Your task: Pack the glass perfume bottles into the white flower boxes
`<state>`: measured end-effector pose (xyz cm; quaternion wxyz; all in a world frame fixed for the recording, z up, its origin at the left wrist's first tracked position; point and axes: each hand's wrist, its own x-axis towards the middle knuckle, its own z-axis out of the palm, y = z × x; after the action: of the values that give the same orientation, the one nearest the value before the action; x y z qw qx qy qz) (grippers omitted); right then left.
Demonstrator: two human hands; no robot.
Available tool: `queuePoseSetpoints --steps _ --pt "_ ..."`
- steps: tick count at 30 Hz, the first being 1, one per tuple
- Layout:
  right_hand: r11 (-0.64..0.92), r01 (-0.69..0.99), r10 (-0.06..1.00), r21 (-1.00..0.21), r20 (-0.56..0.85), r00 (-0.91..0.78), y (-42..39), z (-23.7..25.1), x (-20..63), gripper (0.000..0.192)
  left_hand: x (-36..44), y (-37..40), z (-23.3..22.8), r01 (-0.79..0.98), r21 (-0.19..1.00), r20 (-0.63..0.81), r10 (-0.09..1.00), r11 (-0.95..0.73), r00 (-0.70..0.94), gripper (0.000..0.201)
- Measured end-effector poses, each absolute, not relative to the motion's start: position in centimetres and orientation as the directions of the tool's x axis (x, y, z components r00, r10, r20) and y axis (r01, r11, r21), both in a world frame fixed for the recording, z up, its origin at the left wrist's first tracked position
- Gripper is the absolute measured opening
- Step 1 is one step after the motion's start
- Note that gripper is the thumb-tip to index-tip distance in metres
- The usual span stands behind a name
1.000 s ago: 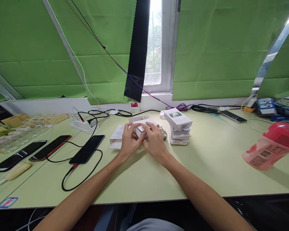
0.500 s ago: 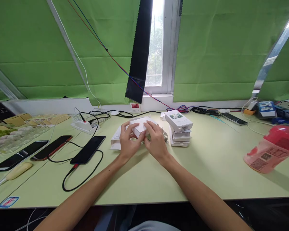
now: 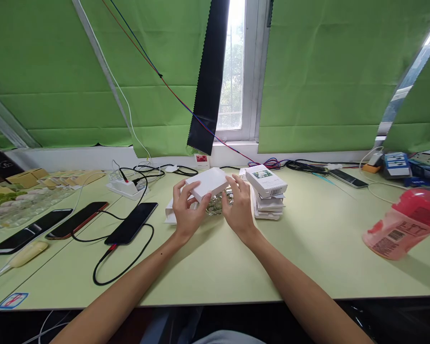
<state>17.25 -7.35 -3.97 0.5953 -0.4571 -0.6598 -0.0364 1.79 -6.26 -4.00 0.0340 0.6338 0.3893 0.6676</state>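
- A white box was held just above the counter, tilted, near the middle of the far half.
- The left hand was closed on the box's 9 o'clock end, its grip clamped with fingers over the top edge.
- The right hand was at the box's 3 o'clock end, fingertips touching it; whether that grip was truly clamped could not be told.
- A crumpled clear wrapper lay under the box, between the hands.
- A stack of white boxes stood just beside, at 3 o'clock.
- A black phone lay at 9 o'clock.
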Motion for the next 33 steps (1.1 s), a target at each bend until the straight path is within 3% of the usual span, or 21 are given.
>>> queuePoseSetpoints --steps 4,9,11,15,22,33 --pt "0.596 0.473 0.636 -0.649 0.741 0.214 -7.3 -3.8 17.0 0.043 1.8 -6.2 -4.2 0.436 0.570 0.815 0.546 -0.697 -0.193 0.043" --pt "0.456 0.039 0.841 -0.889 0.445 0.308 -7.4 -3.2 16.9 0.048 1.8 -6.3 -4.4 0.434 0.559 0.824 0.532 -0.706 -0.195 0.044" --pt "0.378 -0.182 0.907 -0.908 0.323 0.269 -7.3 -3.0 16.8 0.053 1.8 -6.3 -4.4 0.437 0.546 0.832 0.523 -0.715 -0.185 0.043" --pt "0.215 -0.511 0.976 -0.832 0.166 0.141 -7.1 -2.6 16.7 0.062 1.9 -6.5 -4.4 0.473 0.488 0.864 0.484 -0.733 -0.141 0.039" --pt "0.041 -0.659 0.987 -0.751 0.133 -0.091 -7.5 -2.3 16.7 0.050 2.1 -6.7 -4.5 0.518 0.403 0.902 0.424 -0.754 -0.085 0.035" --pt "-0.091 -0.731 0.985 -0.676 0.048 -0.167 -7.4 -2.2 16.7 0.037 1.9 -6.6 -4.5 0.530 0.426 0.888 0.451 -0.733 -0.089 0.037"
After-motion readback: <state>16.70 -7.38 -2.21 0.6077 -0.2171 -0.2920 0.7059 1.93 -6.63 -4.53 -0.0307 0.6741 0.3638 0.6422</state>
